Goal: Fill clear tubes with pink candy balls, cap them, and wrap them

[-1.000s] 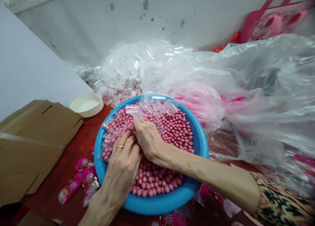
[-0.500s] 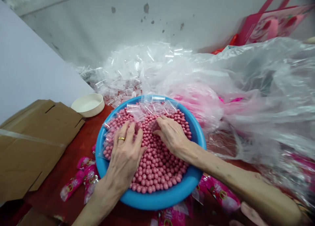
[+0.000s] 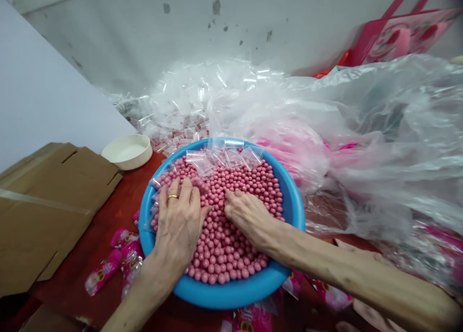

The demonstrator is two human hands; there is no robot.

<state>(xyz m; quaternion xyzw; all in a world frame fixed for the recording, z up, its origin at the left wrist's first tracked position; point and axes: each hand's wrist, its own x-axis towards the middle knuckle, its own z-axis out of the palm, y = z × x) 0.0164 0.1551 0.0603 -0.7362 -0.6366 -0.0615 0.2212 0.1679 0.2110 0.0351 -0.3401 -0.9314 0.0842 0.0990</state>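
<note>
A blue basin point(image 3: 238, 293) is filled with small round pink beads point(image 3: 217, 255). Several small clear plastic bags point(image 3: 233, 158) lie on the beads at its far rim, and more at its left side. My left hand point(image 3: 179, 221), with a gold ring, rests palm down on the beads and bags at the left, fingers apart. Right of it, my right hand point(image 3: 248, 216) has its fingers curled together down in the beads; what they hold, if anything, is hidden.
Clear bags point(image 3: 181, 100) are heaped behind the basin, with large plastic sheeting point(image 3: 361, 115) at the right. A white round dish point(image 3: 128, 151) and folded cardboard point(image 3: 54, 211) lie left. Pink packets point(image 3: 103, 274) lie around the basin on the red table point(image 3: 94, 245).
My right hand has moved nearer to me in the basin, and its fingers have curled in. My left hand has shifted slightly to the left.
</note>
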